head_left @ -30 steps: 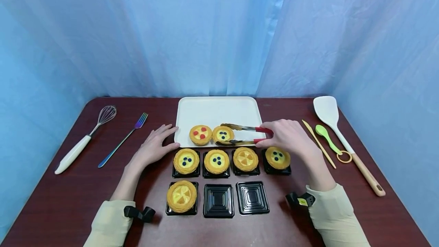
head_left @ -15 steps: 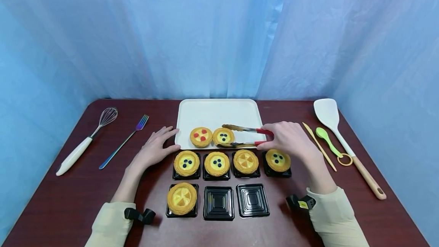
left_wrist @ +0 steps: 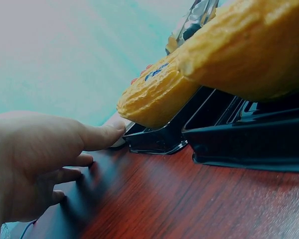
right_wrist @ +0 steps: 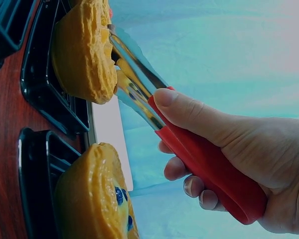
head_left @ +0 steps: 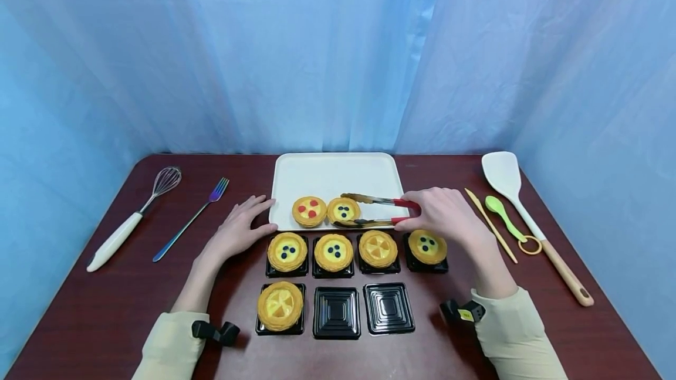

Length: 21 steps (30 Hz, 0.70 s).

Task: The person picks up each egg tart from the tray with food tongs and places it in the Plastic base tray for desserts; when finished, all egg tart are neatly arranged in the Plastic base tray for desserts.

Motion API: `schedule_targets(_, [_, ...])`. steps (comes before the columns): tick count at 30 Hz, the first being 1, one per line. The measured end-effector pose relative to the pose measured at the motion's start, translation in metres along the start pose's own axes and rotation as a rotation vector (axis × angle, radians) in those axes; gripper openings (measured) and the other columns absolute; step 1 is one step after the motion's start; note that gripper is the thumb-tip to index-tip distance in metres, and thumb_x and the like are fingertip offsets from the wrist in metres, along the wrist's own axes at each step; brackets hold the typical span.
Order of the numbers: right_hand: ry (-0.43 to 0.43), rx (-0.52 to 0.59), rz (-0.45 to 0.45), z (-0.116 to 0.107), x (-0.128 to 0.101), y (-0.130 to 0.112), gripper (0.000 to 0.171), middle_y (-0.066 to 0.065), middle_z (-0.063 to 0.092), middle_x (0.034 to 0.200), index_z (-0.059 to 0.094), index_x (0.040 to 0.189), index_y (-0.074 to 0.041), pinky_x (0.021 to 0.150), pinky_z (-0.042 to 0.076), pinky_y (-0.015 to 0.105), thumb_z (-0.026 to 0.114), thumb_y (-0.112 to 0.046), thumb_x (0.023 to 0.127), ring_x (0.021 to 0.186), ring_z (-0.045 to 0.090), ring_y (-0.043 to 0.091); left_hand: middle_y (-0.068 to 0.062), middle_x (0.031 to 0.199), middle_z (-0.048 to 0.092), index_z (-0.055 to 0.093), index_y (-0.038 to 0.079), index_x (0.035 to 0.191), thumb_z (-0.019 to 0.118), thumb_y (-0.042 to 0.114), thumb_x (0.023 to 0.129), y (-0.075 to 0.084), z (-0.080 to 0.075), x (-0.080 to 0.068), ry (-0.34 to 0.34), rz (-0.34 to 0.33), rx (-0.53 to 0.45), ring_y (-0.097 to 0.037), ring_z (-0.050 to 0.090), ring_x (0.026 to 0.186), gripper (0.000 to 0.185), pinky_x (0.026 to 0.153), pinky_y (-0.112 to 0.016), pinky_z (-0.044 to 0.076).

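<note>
Head view: my right hand (head_left: 442, 213) grips the red handles of the tongs (head_left: 376, 209), whose tips straddle the blueberry tart (head_left: 344, 210) on the tray (head_left: 338, 175) — one blade each side, so a squeeze would catch its rim.
Tart's place: at nine o'clock from that hand, at the tray's near edge, just beside a red-dotted tart (head_left: 308, 211).
Left hand (head_left: 236, 228): flat, fingers straight, at the tray's near-left corner, probably steadying it.
Left wrist view: my fingertips (left_wrist: 107, 135) touch the tray corner, beside a black cup (left_wrist: 162, 137) holding a tart.
Right wrist view: thumb and fingers wrap the red handles (right_wrist: 209, 167) — the steel blades run toward eleven o'clock, past filled cups (right_wrist: 55, 102).
</note>
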State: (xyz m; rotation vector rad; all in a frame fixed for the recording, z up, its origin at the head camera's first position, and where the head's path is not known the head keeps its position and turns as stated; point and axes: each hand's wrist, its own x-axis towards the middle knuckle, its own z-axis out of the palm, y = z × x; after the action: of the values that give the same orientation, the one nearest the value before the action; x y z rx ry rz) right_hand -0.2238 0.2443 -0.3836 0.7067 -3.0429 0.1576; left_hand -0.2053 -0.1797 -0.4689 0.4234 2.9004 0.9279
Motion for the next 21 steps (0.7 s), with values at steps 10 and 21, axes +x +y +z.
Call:
schedule_targets(10, [-0.005,0.003,0.001,-0.0011,-0.0003,-0.0006,0.049,-0.01,0.06,0.066,0.076,0.107,-0.018,0.049,0.036,0.027,0.084,-0.058,0.078,0.058,0.05,0.011,-0.025,0.165,0.034,0.046,0.011,0.156,0.068,0.035,0.1,0.001,-0.0006,-0.0002,0.0,-0.005,-0.005,-0.046,0.022,0.157,0.064,0.128,-0.068,0.01])
schedule_targets(21, [0.009,0.01,-0.007,0.0009,0.001,0.0005,0.049,-0.009,0.069,0.074,0.077,0.109,-0.02,0.05,0.038,0.027,0.084,-0.058,0.078,0.059,0.053,0.01,-0.025,0.165,0.034,0.047,0.01,0.155,0.067,0.035,0.1,0.0017,-0.0015,-0.0017,0.004,0.002,-0.02,-0.046,0.022,0.157,0.064,0.128,-0.067,0.01])
